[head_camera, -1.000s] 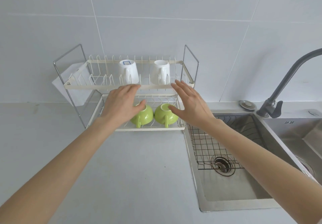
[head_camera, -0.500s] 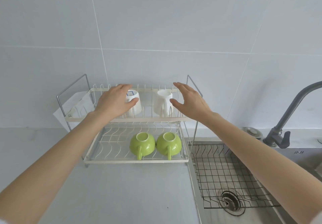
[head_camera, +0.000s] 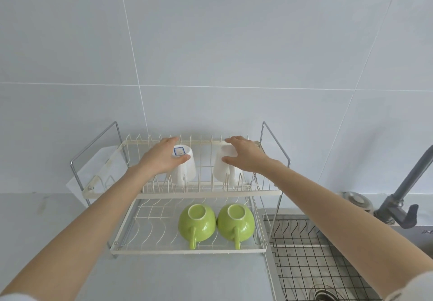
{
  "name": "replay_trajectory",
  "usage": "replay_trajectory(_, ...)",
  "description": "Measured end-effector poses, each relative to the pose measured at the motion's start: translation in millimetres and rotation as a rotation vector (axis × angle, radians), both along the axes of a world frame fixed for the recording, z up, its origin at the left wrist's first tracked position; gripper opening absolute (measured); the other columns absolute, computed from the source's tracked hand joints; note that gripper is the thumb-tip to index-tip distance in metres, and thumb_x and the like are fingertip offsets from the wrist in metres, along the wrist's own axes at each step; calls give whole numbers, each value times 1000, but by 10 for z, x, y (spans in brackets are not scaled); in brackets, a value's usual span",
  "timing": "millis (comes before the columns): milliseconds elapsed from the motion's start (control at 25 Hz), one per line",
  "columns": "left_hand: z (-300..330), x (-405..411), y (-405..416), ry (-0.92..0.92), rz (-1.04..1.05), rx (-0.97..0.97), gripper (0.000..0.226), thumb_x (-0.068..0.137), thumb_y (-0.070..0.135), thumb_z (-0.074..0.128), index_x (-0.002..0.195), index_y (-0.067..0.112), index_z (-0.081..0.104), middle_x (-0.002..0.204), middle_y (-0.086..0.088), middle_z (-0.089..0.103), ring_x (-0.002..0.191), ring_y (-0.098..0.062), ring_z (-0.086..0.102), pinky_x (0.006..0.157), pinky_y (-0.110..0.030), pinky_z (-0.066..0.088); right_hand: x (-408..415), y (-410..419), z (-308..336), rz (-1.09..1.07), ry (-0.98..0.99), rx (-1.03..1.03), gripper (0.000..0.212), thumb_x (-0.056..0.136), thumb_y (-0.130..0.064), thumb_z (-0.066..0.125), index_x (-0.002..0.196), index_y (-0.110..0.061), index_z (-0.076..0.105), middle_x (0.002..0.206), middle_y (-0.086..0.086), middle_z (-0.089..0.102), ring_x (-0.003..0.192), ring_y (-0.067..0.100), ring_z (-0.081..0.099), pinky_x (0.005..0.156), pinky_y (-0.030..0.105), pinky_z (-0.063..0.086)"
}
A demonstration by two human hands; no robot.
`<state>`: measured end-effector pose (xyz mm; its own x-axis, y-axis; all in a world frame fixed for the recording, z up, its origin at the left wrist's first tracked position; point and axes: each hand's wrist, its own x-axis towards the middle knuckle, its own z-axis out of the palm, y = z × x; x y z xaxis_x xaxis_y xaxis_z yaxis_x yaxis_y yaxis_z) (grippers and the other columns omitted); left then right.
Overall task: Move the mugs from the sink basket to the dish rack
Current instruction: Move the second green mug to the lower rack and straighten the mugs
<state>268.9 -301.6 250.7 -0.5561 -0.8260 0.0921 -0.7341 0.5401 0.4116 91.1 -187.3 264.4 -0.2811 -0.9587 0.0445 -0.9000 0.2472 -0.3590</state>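
The two-tier cream wire dish rack point(head_camera: 187, 250) stands on the counter against the tiled wall. Two white mugs sit upside down on its upper tier. My left hand point(head_camera: 159, 160) curls over the base of the left white mug point(head_camera: 186, 172), thumb against its side. My right hand point(head_camera: 246, 157) wraps the base of the right white mug point(head_camera: 222, 172) the same way. Two green mugs point(head_camera: 196, 222) point(head_camera: 235, 221) lie upside down on the lower tier, handles toward me. The black wire sink basket point(head_camera: 311, 254) at lower right holds no mugs in the visible part.
A grey faucet point(head_camera: 403, 197) rises at the right edge beside a metal sink plug point(head_camera: 356, 201). The sink drain point(head_camera: 323, 295) shows under the basket. A white sheet point(head_camera: 77, 181) hangs behind the rack's left end. Grey counter lies in front of the rack.
Both hands rose from in front of the lower tier to the upper tier and closed over the two white mugs. The camera tilted up, so the rack sits lower in view.
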Motion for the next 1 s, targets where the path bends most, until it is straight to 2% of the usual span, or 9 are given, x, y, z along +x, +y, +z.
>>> replay_trajectory(200, -32, -106, -17, 40, -24, 10, 57, 87, 35, 53, 136, 11, 38, 145, -10, 40, 133, -27, 38, 106, -37, 32, -38, -49, -8, -10, -47, -14, 48, 89, -28, 56, 134, -14, 46, 140, 7, 46, 127, 25, 43, 98, 29, 37)
replay_trajectory(520, -70, -426, 151, 69, -115, 11, 55, 85, 38, 56, 133, 15, 43, 142, -7, 46, 131, -25, 41, 105, -36, 34, -163, 45, 30, -52, -47, 29, 53, 86, -31, 60, 134, -14, 44, 140, 6, 46, 131, 25, 38, 108, 36, 34)
replay_trajectory(760, -83, -562, 245, 73, -151, 14, 56, 85, 39, 56, 133, 15, 43, 142, -6, 46, 131, -25, 40, 106, -36, 34, -244, 115, 34, -66, -46, 51, 54, 85, -31, 61, 134, -15, 44, 138, 8, 47, 129, 24, 39, 102, 32, 36)
replay_trajectory(1000, -98, -559, 272, 61, -154, 9, 55, 85, 38, 56, 133, 15, 44, 142, -6, 47, 130, -25, 41, 105, -36, 35, -221, 146, 30, -62, -10, 54, 53, 86, -30, 59, 135, -14, 43, 138, 9, 47, 131, 26, 38, 105, 36, 36)
